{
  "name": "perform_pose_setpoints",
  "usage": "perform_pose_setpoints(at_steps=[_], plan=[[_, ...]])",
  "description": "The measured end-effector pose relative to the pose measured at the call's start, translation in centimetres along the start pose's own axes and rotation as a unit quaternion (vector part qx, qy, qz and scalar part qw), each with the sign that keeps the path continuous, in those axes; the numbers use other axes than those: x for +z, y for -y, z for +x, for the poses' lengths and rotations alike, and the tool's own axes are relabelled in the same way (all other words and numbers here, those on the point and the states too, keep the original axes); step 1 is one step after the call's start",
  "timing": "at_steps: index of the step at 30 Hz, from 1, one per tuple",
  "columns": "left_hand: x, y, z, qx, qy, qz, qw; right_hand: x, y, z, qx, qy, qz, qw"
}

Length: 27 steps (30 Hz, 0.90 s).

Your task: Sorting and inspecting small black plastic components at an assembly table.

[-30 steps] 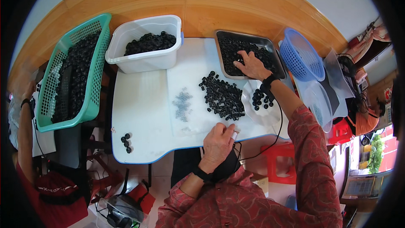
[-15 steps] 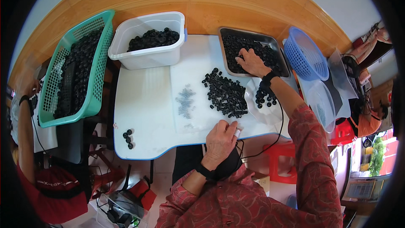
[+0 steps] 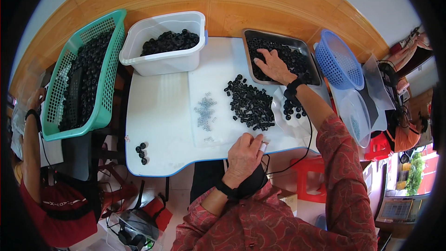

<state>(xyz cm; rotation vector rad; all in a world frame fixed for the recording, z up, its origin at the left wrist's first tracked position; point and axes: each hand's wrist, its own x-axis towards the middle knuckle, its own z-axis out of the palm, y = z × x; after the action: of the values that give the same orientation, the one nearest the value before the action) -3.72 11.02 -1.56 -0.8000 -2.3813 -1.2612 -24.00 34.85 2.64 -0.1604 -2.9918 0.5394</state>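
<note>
My right hand (image 3: 275,67) is over the metal tray (image 3: 319,82) at the back right, its thumb and fingers apart among small round black parts (image 3: 297,60). My left hand (image 3: 243,158) is at the table's front edge with curled fingers. Something small and white (image 3: 263,147) shows by its fingertips; whether it is held or wrapped on a finger I cannot tell. Between the hands lies a heap of short black tubular pieces (image 3: 251,104). Left of it, small clear or silvery bits (image 3: 205,111) are scattered on the white table (image 3: 158,97).
A white tub (image 3: 162,62) and a green basket (image 3: 104,83), both with black parts, stand left. Black rings (image 3: 292,110) lie on a white sheet under my right wrist. A blue basket (image 3: 339,60) is at right. Another person's arm (image 3: 31,153) shows far left.
My right hand has shifted slightly left and back in the tray, and its fingers have spread. My left hand is nearly where it was.
</note>
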Motion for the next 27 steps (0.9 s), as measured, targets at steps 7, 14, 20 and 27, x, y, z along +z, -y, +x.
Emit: perform_pose_setpoints(at_steps=[7, 14, 20, 27], plan=[[0.2, -0.1, 0.0, 0.005, -0.002, -0.005, 1.000, -1.1, -0.2, -0.3, -0.017, 0.056, -0.060, 0.996], [0.3, 0.0, 0.0, 0.000, -0.006, -0.010, 1.000, -1.3, -0.7, -0.9, -0.046, 0.076, -0.053, 0.995], [0.2, 0.0, -0.1, 0.005, 0.008, -0.012, 1.000, -1.6, -0.2, -0.8, 0.013, 0.067, -0.070, 0.995], [-0.3, -0.3, 0.2, 0.000, 0.001, -0.017, 1.000, -0.2, -1.2, 0.0, 0.038, 0.012, -0.074, 0.996]])
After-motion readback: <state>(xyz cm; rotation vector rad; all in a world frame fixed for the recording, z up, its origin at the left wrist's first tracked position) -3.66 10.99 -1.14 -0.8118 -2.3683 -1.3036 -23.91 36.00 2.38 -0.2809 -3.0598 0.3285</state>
